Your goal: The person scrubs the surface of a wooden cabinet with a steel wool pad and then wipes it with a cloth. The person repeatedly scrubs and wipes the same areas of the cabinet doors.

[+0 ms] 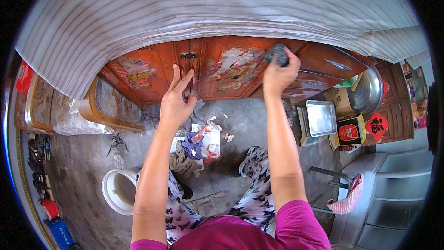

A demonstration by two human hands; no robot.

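Note:
Before me is a reddish-brown wooden cabinet (162,51) with remnants of torn, colourful paper stuck to its door panels. My right hand (283,75) grips a dark grey steel wool scrubber (276,54) against the cabinet front, just right of the middle panel's patchy paper (236,67). Lower and to the left, my left hand (178,99) has its fingers spread, with the tips at the door frame below a small dark latch (188,56). Nothing is in that hand. Another paper-covered patch (135,71) shows on the left door.
A striped cloth (222,4) drapes over the cabinet top. On the concrete floor lie rags (192,146), paper scraps and black scissors (118,144). A white bucket (115,192) stands left of my legs. Rightward are a metal tray (321,118), boxes and a chair (333,178).

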